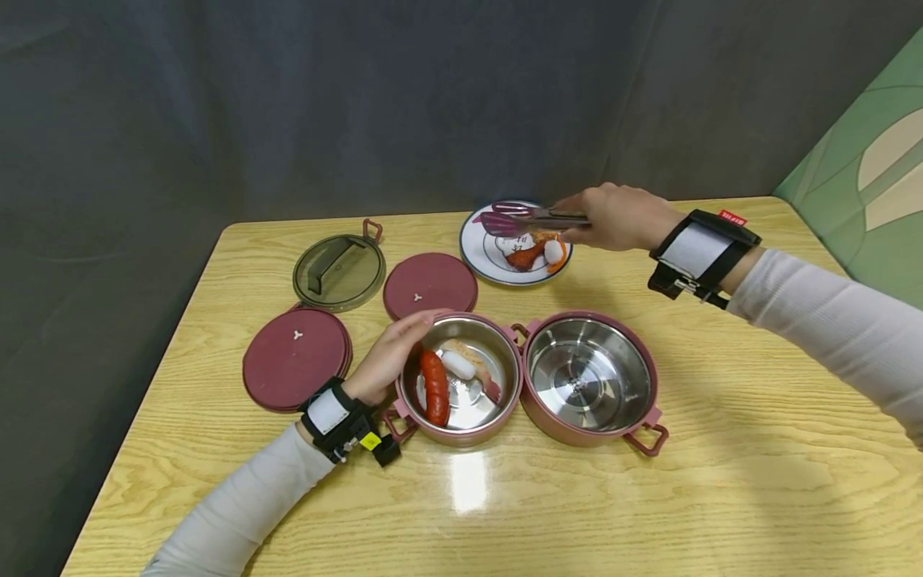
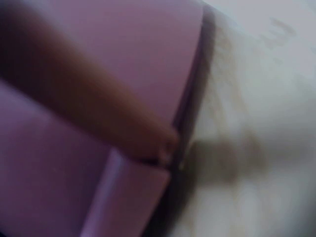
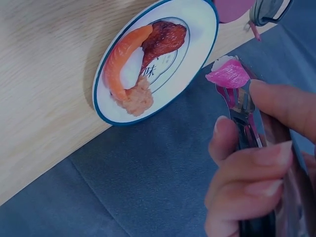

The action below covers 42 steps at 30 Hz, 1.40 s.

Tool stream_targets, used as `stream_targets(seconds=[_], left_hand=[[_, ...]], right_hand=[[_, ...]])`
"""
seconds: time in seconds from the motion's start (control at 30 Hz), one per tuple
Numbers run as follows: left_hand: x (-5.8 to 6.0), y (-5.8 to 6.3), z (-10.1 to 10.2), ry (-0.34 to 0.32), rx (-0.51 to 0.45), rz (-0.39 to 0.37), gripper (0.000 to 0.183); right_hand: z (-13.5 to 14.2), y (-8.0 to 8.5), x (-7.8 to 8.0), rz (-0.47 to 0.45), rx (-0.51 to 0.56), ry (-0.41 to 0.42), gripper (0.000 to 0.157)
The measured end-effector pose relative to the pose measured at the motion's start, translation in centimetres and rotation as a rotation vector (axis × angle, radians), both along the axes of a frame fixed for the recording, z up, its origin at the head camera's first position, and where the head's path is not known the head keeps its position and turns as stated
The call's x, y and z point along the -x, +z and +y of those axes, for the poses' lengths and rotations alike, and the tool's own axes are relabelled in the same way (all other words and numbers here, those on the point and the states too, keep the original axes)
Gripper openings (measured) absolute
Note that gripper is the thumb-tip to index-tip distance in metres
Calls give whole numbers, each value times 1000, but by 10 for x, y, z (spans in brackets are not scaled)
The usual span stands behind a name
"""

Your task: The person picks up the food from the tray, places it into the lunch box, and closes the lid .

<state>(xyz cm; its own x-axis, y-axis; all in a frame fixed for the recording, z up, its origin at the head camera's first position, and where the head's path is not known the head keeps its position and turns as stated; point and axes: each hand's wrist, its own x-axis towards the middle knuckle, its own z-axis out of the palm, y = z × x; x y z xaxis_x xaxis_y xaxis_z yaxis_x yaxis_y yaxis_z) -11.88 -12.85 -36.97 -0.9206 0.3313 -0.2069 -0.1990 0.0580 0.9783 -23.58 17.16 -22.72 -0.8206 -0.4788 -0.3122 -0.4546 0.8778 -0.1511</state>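
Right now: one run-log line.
left hand: touches pot containing sausage | right hand: grips tongs | tongs: hold pink-topped piece | plate: drumstick, orange-topped piece

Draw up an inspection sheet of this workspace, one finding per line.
Surface: light wood-grain table, bright reflection near the front.
Job's things: purple-tipped metal tongs hold a pink-topped white sushi piece; blue-rimmed white round plate bears a reddish-brown drumstick, an orange-topped white sushi piece and a beige lumpy piece; left pink steel-lined round pot holds a red sausage, among other food; matching right pot stands beside it.
Clutter: see-through round lid with dark handle; maroon round disc; second maroon disc.
Hands: left hand rests against the left pot; right hand grips the tongs.
Cables: nothing seen.
Surroundings: dark fabric backdrop; green patterned panel at right.
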Motion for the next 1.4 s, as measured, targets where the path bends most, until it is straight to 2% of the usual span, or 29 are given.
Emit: stream_targets(seconds=[0.47, 0.67, 0.9, 1.4], left_hand=[[2, -1, 0, -28, -4, 48, 43], [2, -1, -1, -31, -4, 41, 44], [3, -1, 1, -1, 11, -6, 45], [7, -3, 2, 15, 33, -2, 46]], right_hand=[[0, 8, -16, -6, 85, 32, 51], [0, 9, -24, 22, 94, 54, 51], [-1, 10, -32, 20, 97, 65, 52], [1, 9, -44, 104, 141, 193, 41]])
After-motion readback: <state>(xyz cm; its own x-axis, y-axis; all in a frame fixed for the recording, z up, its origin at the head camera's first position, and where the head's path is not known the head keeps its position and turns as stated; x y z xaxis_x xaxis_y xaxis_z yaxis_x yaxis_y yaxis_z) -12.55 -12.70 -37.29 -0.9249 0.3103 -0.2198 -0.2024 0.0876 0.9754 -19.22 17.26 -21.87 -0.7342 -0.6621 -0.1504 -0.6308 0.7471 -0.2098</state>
